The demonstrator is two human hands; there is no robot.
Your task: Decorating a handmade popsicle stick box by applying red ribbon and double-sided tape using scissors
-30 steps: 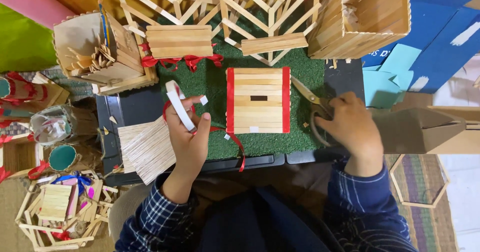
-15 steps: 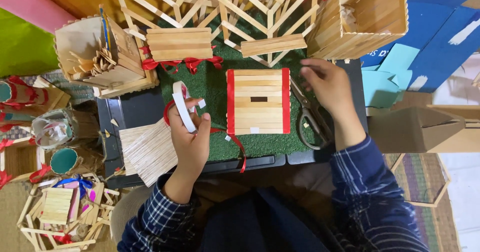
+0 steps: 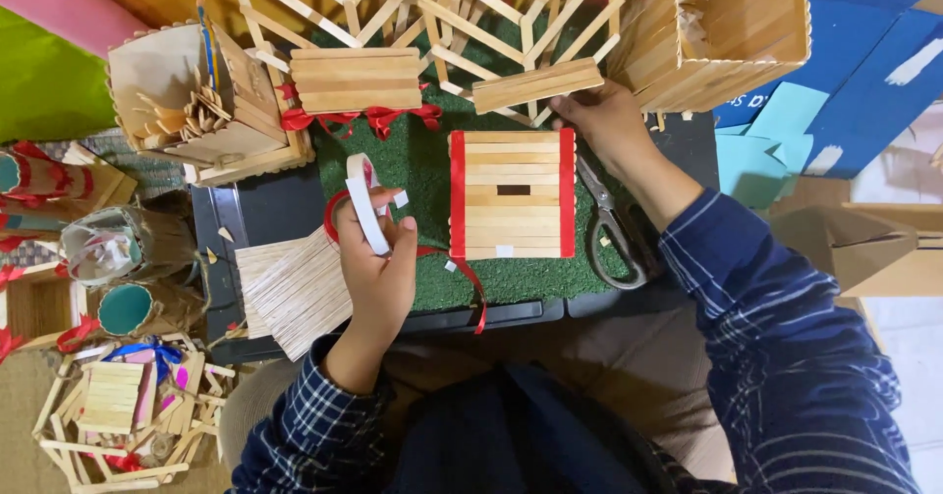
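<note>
while our left hand (image 3: 378, 278) pinches a white tape roll (image 3: 365, 202), our right hand (image 3: 607, 121) grips a flat panel of wooden sticks (image 3: 535, 84). grey metal scissors (image 3: 611, 224) lie beside it.

Left hand (image 3: 378, 278) covers lower part of white tape roll (image 3: 366, 202). Right hand (image 3: 604, 121) hides end of loose stick panel (image 3: 535, 84); fingertips tucked out of sight. Scissors (image 3: 611, 224) partly under right wrist. Big stick box (image 3: 732, 18) cut off at top edge. Stick frames (image 3: 413, 3) cut off at top too. Things inside left stick box (image 3: 201, 111) too small to tell.
</note>
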